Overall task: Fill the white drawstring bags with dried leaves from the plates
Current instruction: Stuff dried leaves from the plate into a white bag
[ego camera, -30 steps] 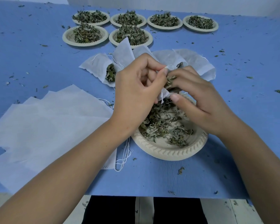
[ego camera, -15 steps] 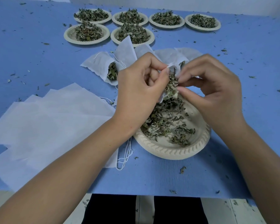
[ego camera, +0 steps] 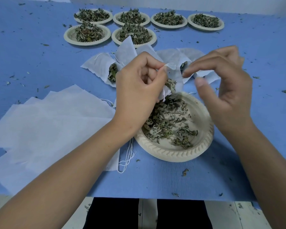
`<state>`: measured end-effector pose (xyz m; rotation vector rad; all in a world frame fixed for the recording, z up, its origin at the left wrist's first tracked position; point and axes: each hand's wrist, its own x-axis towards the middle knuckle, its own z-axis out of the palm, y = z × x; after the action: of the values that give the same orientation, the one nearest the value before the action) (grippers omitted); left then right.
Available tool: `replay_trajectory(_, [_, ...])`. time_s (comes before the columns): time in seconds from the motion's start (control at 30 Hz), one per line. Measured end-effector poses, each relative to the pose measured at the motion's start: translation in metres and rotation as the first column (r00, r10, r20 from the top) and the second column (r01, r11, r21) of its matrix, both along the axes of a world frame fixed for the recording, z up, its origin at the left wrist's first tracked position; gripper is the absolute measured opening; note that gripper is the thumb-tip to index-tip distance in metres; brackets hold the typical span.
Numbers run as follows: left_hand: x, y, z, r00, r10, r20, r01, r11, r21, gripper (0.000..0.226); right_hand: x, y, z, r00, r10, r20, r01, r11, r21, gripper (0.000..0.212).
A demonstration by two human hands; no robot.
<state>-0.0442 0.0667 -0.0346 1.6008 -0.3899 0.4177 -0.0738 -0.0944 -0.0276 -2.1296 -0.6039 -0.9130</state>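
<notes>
— What have your hands got hold of?

— My left hand is curled round a small white drawstring fabric bag. Thumb and forefinger pinch its mouth up, above the far edge of the near beige moulded paper plate. Grey-green dried leaves lie loose in that plate, and a few poke out of the bag by my knuckles. My right hand is blurred, just beside the bag. Its fingers are loosely bent, thumb and forefinger apart, with nothing between them.

— What blocks the view?

— My left hand hides most of the bag's body. My right hand covers part of the filled white bags lying beyond on the blue table cover; the leftmost shows leaves at its mouth. My left forearm crosses a corner of the flat pile of empty white bags, whose white strings trail beside the plate.

— Further off?

— Six more beige plates heaped with leaves stand in two rows at the far side. Leaf crumbs are scattered over the cover.
</notes>
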Motion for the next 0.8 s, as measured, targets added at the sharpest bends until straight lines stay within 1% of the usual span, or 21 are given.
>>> replay_trajectory(0.03, [0.000,0.000,0.000,1.000,-0.006,-0.001,0.006,1.000,0.000,0.016,-0.001,0.002,0.000,1.000,0.015,0.005,-0.015,0.999,-0.044,0.006])
replay_trajectory(0.1, [-0.002,-0.001,0.000,0.999,-0.046,0.007,0.046,0.999,0.008,0.014,-0.001,0.008,-0.003,1.000,0.011,-0.001,-0.011,0.994,-0.110,0.008])
replay_trajectory(0.13, [-0.003,-0.001,0.000,0.997,-0.073,0.012,0.072,0.997,0.011,0.012,0.000,0.010,-0.005,1.000,-0.009,-0.001,0.008,0.994,-0.105,0.008])
replay_trajectory(0.23, [-0.005,-0.002,-0.001,0.991,-0.137,0.011,0.137,0.991,0.015,0.013,0.000,0.014,-0.010,0.995,-0.099,-0.003,0.099,0.995,-0.011,0.006])
replay_trajectory(0.27, [-0.005,-0.002,-0.001,0.987,-0.157,0.016,0.156,0.987,0.022,0.013,0.000,0.016,-0.010,0.992,-0.129,0.003,0.129,0.992,-0.012,0.007])
replay_trajectory(0.3, [-0.006,-0.003,-0.001,0.984,-0.177,0.028,0.176,0.984,0.037,0.012,0.001,0.017,-0.010,0.988,-0.153,0.019,0.154,0.987,-0.046,0.012])
replay_trajectory(0.37, [-0.008,-0.003,0.001,0.978,-0.201,0.058,0.197,0.978,0.074,0.009,0.002,0.018,-0.011,0.988,-0.147,0.051,0.154,0.974,-0.165,0.020])
replay_trajectory(0.43, [-0.006,-0.002,0.001,0.983,-0.170,0.068,0.165,0.984,0.069,0.010,0.003,0.016,-0.010,0.993,-0.114,0.045,0.121,0.966,-0.228,0.021])
replay_trajectory(0.47, [-0.004,-0.001,0.001,0.988,-0.137,0.066,0.134,0.990,0.050,0.011,0.003,0.013,-0.010,0.992,-0.116,0.047,0.123,0.972,-0.201,0.024])
replay_trajectory(0.53, [-0.001,0.001,0.001,0.996,-0.073,0.056,0.072,0.997,0.013,0.016,0.000,0.010,-0.007,0.985,-0.152,0.080,0.160,0.981,-0.106,0.037])
replay_trajectory(0.57, [0.000,0.001,0.001,0.997,-0.058,0.055,0.059,0.998,0.001,0.017,-0.001,0.010,-0.005,0.984,-0.149,0.097,0.159,0.982,-0.103,0.041])
replay_trajectory(0.63, [-0.002,0.001,0.001,0.993,-0.083,0.081,0.082,0.997,0.010,0.015,-0.003,0.013,-0.006,0.995,-0.063,0.075,0.077,0.977,-0.199,0.040])
replay_trajectory(0.73, [-0.008,-0.001,0.002,0.975,-0.154,0.161,0.135,0.984,0.119,0.010,-0.002,0.026,-0.010,0.996,0.056,-0.072,-0.077,0.938,-0.339,0.021])
replay_trajectory(0.8, [-0.008,-0.001,0.001,0.975,-0.155,0.160,0.135,0.982,0.130,0.011,0.001,0.029,-0.012,0.988,0.067,-0.136,-0.109,0.937,-0.332,0.021])
